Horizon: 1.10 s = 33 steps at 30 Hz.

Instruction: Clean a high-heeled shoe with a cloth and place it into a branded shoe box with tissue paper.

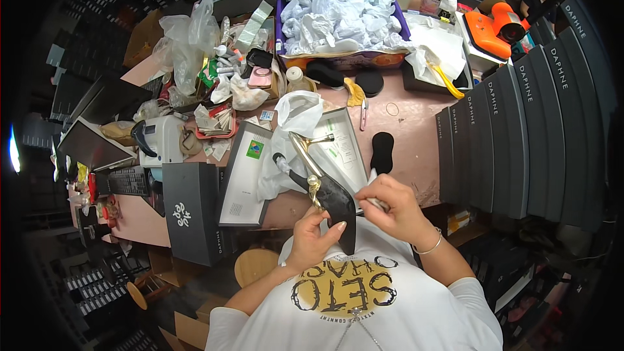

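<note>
My left hand (309, 244) is closed around the side of a black pointed high-heeled shoe (335, 200), which has a gold heel and a gold ornament with a pearl-like bead. Its toe points toward my body and the heel away. Close to the shoe's right side, my right hand (398, 213) pinches a thin white stick-like tool (374, 202); its exact kind is too small to tell. White tissue paper (296, 114) lies beyond the shoe, over an open shoebox (240, 179) with a white inside. A black oval pad (382, 149) rests on the table just past my right hand.
Dark grey shoeboxes (513, 130) stand in a row at the right, and another dark box (188, 211) stands at the left. Farther back are a purple-edged box (367, 60) heaped with crumpled paper, an orange device (487, 34), a yellow-handled tool (445, 81) and a white label printer-like machine (162, 140).
</note>
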{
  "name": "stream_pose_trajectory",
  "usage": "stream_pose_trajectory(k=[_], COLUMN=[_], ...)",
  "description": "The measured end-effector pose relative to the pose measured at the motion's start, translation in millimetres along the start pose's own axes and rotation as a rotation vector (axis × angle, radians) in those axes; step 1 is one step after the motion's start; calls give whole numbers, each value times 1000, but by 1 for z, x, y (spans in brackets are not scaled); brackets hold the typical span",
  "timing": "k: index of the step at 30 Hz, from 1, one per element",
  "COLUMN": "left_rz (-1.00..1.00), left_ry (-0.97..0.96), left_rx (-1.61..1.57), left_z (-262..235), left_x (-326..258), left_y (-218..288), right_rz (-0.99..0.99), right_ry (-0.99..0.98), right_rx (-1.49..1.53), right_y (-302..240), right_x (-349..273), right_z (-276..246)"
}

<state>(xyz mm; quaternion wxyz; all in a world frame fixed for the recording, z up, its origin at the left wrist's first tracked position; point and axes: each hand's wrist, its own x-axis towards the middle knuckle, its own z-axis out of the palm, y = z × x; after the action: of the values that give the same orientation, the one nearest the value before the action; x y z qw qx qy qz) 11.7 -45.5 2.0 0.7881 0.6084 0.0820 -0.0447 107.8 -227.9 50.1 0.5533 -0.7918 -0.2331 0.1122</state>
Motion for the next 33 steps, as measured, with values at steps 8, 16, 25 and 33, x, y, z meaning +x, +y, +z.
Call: stream_pose_trajectory(k=[8, 16, 25, 33], left_rz=[123, 155, 160, 116], left_ry=[-20, -20, -29, -22], left_rx=[322, 383, 386, 359], left_z=[2, 6, 5, 4], left_x=[3, 2, 3, 3], left_y=[8, 14, 14, 12], right_rz=[-29, -87, -67, -74], right_ry=[-10, 20, 12, 46], right_rx=[-2, -119, -74, -117], right_y=[-4, -5, -5, -4], right_x=[-7, -8, -8, -6], right_z=[7, 11, 8, 13])
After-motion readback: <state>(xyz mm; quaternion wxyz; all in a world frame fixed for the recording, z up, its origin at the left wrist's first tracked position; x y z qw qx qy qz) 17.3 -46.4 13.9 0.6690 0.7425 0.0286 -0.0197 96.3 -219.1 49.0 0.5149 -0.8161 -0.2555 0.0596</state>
